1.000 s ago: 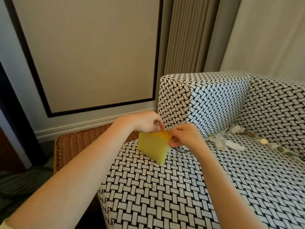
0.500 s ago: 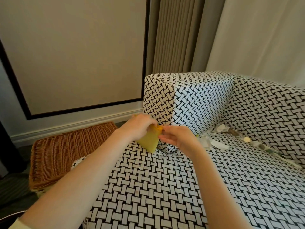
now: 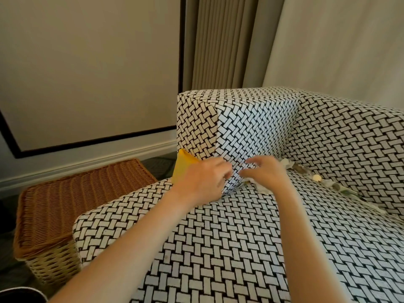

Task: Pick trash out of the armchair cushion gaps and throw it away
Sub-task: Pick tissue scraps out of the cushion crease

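Observation:
The armchair [image 3: 251, 237] has a black-and-white woven pattern. My left hand [image 3: 203, 182] holds a yellow bag [image 3: 182, 167] at the front of the left armrest [image 3: 240, 127]. My right hand [image 3: 265, 171] hovers with spread fingers over white crumpled paper [image 3: 261, 188] at the gap beside that armrest; whether it touches the paper is unclear. More trash [image 3: 306, 171] lies along the gap under the backrest: paper scraps, wrappers and a small round pale piece [image 3: 316, 177].
A wicker basket with a closed lid [image 3: 72, 204] stands on the floor left of the chair. Behind are a panelled wall [image 3: 87, 73] and curtains [image 3: 220, 40]. A dark object [image 3: 19, 295] shows at the bottom left corner.
My right hand let go of the yellow bag and moved right onto the paper in the gap. My left hand carried the bag left, beside the armrest. The view shifted right.

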Motion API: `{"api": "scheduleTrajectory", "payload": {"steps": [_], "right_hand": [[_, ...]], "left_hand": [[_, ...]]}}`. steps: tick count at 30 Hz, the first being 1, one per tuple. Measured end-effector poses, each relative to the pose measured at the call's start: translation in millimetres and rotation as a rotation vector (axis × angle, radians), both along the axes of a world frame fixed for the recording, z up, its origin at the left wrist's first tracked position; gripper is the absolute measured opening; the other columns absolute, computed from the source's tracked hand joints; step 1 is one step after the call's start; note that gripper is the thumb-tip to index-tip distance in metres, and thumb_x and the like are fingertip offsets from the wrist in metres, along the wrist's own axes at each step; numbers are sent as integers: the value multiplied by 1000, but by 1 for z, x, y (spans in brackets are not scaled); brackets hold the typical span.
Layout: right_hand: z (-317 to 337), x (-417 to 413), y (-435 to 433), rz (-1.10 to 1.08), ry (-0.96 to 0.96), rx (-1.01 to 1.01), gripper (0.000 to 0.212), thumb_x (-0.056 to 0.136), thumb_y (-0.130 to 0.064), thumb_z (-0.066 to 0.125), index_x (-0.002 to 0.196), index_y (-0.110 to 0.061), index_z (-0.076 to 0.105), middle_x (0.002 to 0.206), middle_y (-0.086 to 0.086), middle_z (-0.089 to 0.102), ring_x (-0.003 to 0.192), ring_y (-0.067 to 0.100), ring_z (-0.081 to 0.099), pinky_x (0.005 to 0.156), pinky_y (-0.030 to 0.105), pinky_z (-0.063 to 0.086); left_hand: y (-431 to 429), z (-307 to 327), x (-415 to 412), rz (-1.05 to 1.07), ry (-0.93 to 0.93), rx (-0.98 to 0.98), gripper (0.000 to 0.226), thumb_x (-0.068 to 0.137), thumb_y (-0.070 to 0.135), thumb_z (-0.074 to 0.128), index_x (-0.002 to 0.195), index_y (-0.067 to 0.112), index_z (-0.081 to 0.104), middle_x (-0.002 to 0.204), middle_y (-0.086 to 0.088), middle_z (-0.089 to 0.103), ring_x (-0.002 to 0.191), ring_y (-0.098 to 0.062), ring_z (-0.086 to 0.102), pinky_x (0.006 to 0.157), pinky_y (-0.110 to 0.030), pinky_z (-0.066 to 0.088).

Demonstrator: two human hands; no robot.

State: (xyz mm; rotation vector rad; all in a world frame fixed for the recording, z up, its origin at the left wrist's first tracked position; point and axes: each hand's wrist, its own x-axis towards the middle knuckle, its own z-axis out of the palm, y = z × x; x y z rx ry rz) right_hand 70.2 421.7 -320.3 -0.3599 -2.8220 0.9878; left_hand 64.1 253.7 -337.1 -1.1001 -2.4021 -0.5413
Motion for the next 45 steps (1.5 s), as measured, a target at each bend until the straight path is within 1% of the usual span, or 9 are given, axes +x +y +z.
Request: {"api": "scheduleTrajectory", "payload": {"steps": [3,6,15,25,28,30,32,34,45], "right_hand": [[-18,-6,28,-178,-96,278,94,73,-47,69,146,-24,14,154,15,8,140,37,8,108,62,15],[-58,-15,50,-215,-254,285,112,70,-61,65,147,-27,-9,154,17,-11,140,40,-12,108,65,1],[-82,-35,54,-86,57,-4,97,68,-41,76,144,-15,22,149,10,28,136,29,26,112,47,24],[-79,-73,57,2,-239,288,83,82,-61,42,143,-5,31,156,11,5,143,30,0,115,43,2],[-77,-73,55,-21,-226,211,86,63,-68,32,118,-8,60,131,16,51,127,29,41,112,45,23],[-79,-73,57,-18,-179,191,62,68,-61,41,96,-11,64,103,8,64,103,25,55,99,41,38],[-80,-73,61,8,-136,169,39,78,-49,53,83,-11,62,83,4,61,83,20,57,71,27,44],[-77,-71,64,27,-87,97,29,79,-38,61,79,-10,61,73,2,57,70,13,52,53,21,34],[-67,-59,71,-3,161,57,38,82,-8,58,49,-16,41,51,-4,43,52,12,40,45,16,31]], "left_hand": [[39,-24,12,324,-506,-326,28,93,15,42,119,11,55,115,-6,59,107,-22,56,87,-31,50],[63,-39,9,457,-632,-352,32,96,20,41,124,7,51,125,-9,55,115,-24,52,89,-31,46],[101,-43,-25,465,-911,-233,51,97,34,29,138,4,38,142,-14,42,125,-26,44,95,-32,39],[107,-39,-50,276,-1343,287,28,83,-1,45,109,10,43,104,-7,42,96,-18,40,78,-25,32],[107,-45,-55,199,-1390,380,49,75,-4,48,124,4,47,109,-6,44,101,-19,39,79,-27,32],[107,-51,-56,192,-1383,417,35,72,-5,48,105,4,55,99,-5,49,99,-20,43,74,-26,34],[107,-53,-57,194,-1366,447,23,69,-6,47,88,7,55,87,-3,50,95,-21,46,67,-25,35],[107,-56,-59,155,-1347,452,38,70,-5,47,103,6,59,84,-1,51,94,-19,47,66,-24,36],[107,-60,-59,61,-1289,473,74,74,-10,43,143,17,35,147,0,37,134,-17,32,100,-22,27]]}}
